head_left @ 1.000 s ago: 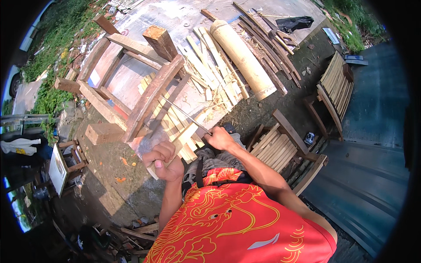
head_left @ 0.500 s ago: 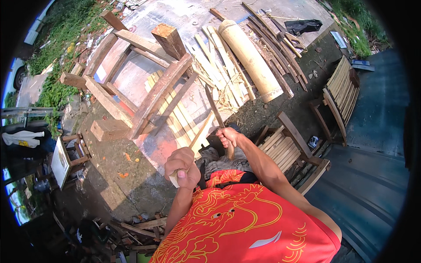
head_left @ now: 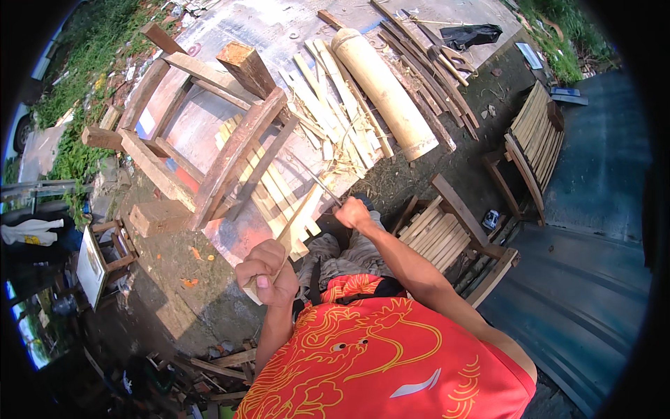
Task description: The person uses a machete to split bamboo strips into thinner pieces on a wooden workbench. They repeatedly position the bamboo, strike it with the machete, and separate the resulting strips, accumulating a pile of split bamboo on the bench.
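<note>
My left hand (head_left: 269,271) is closed around the near end of a pale bamboo strip (head_left: 296,222), which slants up and away to the right. In my right fist (head_left: 353,212) is a long, narrow-bladed knife (head_left: 324,187); its handle is hidden by the fingers. The blade points away and to the left, crossing the strip near its far end. Whether the edge touches the strip, I cannot tell. Just beyond lie split bamboo slats (head_left: 269,183) and a heap of thin shavings (head_left: 342,164).
An upturned wooden frame (head_left: 241,153) stands at the left. A thick bamboo pole (head_left: 384,94) and dark wood sticks (head_left: 436,84) lie at the far right. Slatted bamboo seats (head_left: 440,241) and a blue-green metal sheet (head_left: 572,286) are right of me. Scrap wood (head_left: 216,370) lies near left.
The knife has swung from pointing nearly straight away to leaning left across the strip, and my right fist has turned. My left hand, with the strip, sits slightly farther left; the whole view has shifted a little.
</note>
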Tool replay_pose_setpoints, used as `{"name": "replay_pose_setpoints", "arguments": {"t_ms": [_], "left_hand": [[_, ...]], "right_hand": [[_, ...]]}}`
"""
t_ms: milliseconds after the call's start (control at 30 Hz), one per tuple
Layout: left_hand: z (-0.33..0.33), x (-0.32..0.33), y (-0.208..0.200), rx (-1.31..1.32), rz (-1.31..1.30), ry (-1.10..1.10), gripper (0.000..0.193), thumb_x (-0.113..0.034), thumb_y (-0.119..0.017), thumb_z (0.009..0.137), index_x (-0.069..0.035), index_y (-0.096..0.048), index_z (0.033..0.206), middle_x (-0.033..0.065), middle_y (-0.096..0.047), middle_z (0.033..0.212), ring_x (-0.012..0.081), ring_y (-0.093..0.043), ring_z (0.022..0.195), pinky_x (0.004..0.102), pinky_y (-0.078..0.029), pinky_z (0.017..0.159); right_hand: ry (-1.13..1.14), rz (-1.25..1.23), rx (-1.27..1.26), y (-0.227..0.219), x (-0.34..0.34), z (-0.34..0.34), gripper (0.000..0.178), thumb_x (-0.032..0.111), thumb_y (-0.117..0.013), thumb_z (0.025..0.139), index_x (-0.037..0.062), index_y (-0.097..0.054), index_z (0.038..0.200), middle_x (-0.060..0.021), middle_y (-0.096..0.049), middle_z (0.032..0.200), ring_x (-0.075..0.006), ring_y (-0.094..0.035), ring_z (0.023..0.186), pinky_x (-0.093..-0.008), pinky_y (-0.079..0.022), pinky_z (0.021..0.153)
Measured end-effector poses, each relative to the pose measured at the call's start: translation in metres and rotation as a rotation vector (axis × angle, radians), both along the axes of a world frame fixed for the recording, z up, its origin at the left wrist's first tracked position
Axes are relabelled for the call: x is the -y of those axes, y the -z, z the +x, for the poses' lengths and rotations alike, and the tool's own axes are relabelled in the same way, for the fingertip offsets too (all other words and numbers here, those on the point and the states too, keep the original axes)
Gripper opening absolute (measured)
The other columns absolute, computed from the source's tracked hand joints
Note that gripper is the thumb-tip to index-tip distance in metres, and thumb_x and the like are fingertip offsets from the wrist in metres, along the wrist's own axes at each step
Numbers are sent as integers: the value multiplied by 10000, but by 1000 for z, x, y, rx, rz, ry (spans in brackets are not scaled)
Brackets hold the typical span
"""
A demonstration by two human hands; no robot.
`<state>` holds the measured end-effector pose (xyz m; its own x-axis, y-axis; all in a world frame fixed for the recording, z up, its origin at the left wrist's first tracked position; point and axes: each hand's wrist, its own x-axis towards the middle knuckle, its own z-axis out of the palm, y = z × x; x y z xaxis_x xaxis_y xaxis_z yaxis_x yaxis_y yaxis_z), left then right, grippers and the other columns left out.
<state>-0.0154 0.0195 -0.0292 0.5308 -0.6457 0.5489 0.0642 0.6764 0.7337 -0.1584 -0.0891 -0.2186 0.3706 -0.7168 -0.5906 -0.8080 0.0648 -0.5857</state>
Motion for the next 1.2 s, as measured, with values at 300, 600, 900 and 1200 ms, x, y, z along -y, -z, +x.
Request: {"name": "replay_pose_setpoints", "arguments": {"t_ms": [300, 600, 900, 1200], "left_hand": [[29, -3, 5, -91, 12, -26, 228, -212, -521, 933, -79, -384, 808, 19, -340, 582, 138, -315, 512, 332, -281, 521], [28, 3, 1, -69, 58, -23, 229, -218, -500, 951, -91, -366, 816, 10, -322, 610, 123, -308, 528, 320, -280, 525], [33, 10, 7, -129, -1, -72, 195, -180, -476, 942, -100, -346, 821, 8, -309, 593, 110, -284, 508, 289, -269, 498], [44, 17, 10, -160, 3, -89, 198, -205, -468, 946, -93, -350, 833, 4, -308, 598, 105, -276, 508, 280, -264, 484]], "right_hand": [[490, 1197, 562, 56, 2, -5, 350, 248, -589, 910, 135, -447, 610, 9, -383, 480, -157, -388, 388, -364, -392, 416], [-149, 9, 304, -43, -23, 12, 362, 318, -627, 858, -25, -726, 913, -314, -670, 818, -447, -687, 809, -480, -538, 774], [3, 377, -50, 51, 31, -14, 356, 302, -654, 853, -53, -679, 832, -166, -701, 812, -236, -672, 654, -399, -540, 622], [117, 83, 39, 43, -28, -51, 481, 506, -714, 825, 46, -685, 962, -201, -692, 826, -364, -648, 723, -441, -509, 750]]}}
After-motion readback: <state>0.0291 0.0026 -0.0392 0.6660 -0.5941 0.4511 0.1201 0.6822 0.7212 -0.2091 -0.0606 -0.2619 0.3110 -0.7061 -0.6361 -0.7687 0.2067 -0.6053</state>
